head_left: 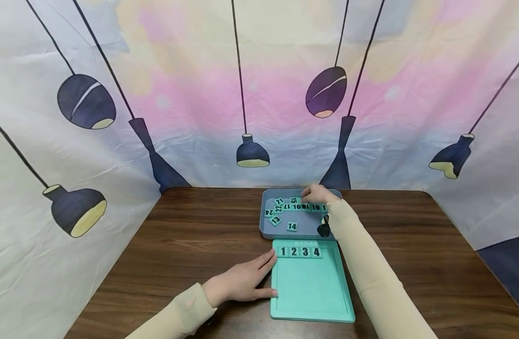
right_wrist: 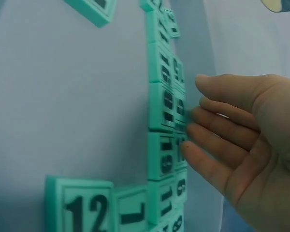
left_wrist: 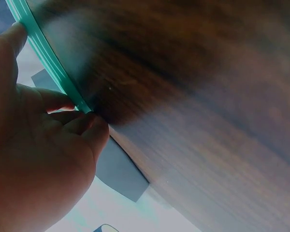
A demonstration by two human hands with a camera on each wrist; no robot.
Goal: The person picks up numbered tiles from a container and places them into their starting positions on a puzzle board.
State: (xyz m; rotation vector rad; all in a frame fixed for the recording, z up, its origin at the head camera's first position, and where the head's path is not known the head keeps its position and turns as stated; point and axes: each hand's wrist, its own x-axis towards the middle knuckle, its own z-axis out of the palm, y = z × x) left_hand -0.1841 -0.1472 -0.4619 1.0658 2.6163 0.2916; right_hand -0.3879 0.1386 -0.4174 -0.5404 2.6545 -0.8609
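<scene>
While the table (head_left: 200, 226) carries a green board (head_left: 312, 292) near and a gray tray (head_left: 304, 220) beyond, the left hand (head_left: 242, 281), fingers spread, touches the board's left edge; the right hand (head_left: 320, 193), thumb and fingers parted, hangs by number tiles (head_left: 292, 226) in the tray.

In front of me stretches a dark brown wood-grain tabletop (head_left: 191, 235) with rounded far corners. Along the middle of its far edge sits a shallow blue-grey tray (head_left: 305, 223). Just beside it, on my side, a mint-green board (head_left: 312, 289) lies flat, well in from the tabletop's left and right edges.
</scene>
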